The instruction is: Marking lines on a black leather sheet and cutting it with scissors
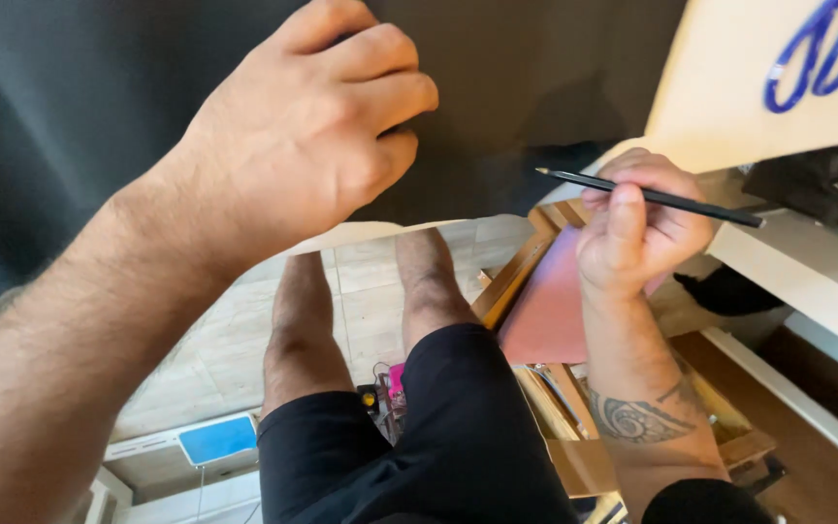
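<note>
A large black sheet [99, 87] fills the upper left, held up in front of me. My left hand [312, 126] is curled over its lower edge, gripping it. My right hand [637, 228] holds a thin black pencil [652, 196] with its point toward the sheet, close to the sheet's right lower edge. Below, my legs in black shorts [438, 427] are visible over a tiled floor.
A wooden easel frame with a pink panel [545, 311] stands under my right hand. At upper right a cream board [729, 87] carries blue-handled scissors [821, 49]. A white shelf edge [807, 281] runs along the right. A white and blue box [215, 439] lies on the floor.
</note>
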